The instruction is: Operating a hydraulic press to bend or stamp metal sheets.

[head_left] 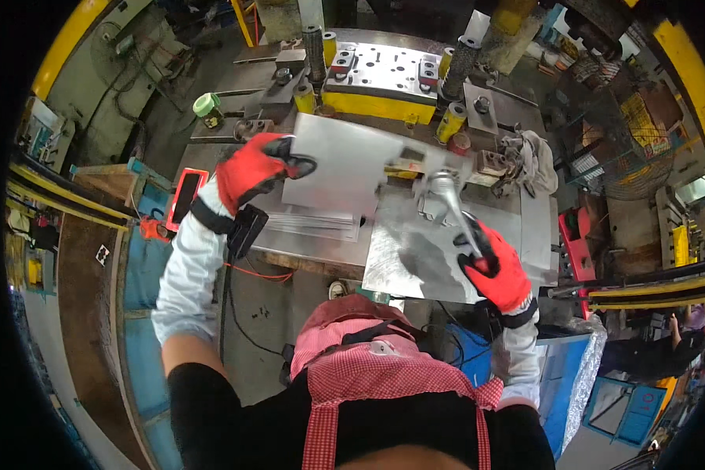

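Note:
My left hand (260,171), in a red and black glove, grips the left edge of a thin metal sheet (341,160). The sheet is held tilted above the bench, and notches show at its right end. In my right hand (495,265), gloved alike, is a metal-handled tool with a rounded head (445,188). Its head is at the sheet's notched right end; whether they touch I cannot tell. Below lies a flat metal plate (399,258) with a dark, wet-looking patch. Left of that plate, several thin sheets (309,225) are stacked, partly hidden by the held sheet.
Beyond the sheet stands a press die (384,102) with a yellow base and upright guide posts (313,53). Grey rags (531,160) lie to its right. A green-lidded jar (207,110) stands at the left. A fan cage (627,149) is at far right; an orange cable (262,274) hangs near my left wrist.

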A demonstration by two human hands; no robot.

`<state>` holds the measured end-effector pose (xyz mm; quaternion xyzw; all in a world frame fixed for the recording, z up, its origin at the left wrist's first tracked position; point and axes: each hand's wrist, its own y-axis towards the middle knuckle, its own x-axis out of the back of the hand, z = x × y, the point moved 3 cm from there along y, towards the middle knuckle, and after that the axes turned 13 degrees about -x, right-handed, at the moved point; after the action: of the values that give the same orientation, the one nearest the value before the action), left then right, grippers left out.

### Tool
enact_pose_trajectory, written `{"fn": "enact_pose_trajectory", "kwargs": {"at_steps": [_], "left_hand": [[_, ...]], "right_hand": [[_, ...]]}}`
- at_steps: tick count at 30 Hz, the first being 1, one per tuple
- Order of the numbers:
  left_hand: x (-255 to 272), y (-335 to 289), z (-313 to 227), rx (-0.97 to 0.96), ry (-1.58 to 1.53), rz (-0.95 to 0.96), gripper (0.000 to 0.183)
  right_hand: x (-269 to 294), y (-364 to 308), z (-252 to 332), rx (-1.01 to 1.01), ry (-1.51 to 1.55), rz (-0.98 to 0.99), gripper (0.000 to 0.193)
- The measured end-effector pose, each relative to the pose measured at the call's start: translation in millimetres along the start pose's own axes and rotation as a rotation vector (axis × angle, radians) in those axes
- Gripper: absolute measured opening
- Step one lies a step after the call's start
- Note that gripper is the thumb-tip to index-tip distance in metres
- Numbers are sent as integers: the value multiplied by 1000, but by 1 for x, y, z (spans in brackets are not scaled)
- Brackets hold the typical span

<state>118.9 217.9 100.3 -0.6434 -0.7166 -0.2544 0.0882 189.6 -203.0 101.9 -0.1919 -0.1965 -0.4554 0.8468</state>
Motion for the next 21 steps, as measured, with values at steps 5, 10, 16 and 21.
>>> {"fn": "enact_pose_trajectory", "kwargs": {"at_steps": [5, 10, 16, 21], "left_hand": [[-49, 23, -62, 191, 157, 317, 43], [-64, 30, -87, 136, 232, 483, 47], [-26, 22, -14, -303, -284, 478, 41], [-75, -12, 29, 138, -1044, 163, 55]], "right_hand": [[-14, 13, 35, 452, -395, 45, 60], [-27, -1, 2, -36, -60, 484, 69], [-38, 9, -4, -244, 435, 330, 64], [-36, 126, 11, -47, 784, 251, 41]]}}
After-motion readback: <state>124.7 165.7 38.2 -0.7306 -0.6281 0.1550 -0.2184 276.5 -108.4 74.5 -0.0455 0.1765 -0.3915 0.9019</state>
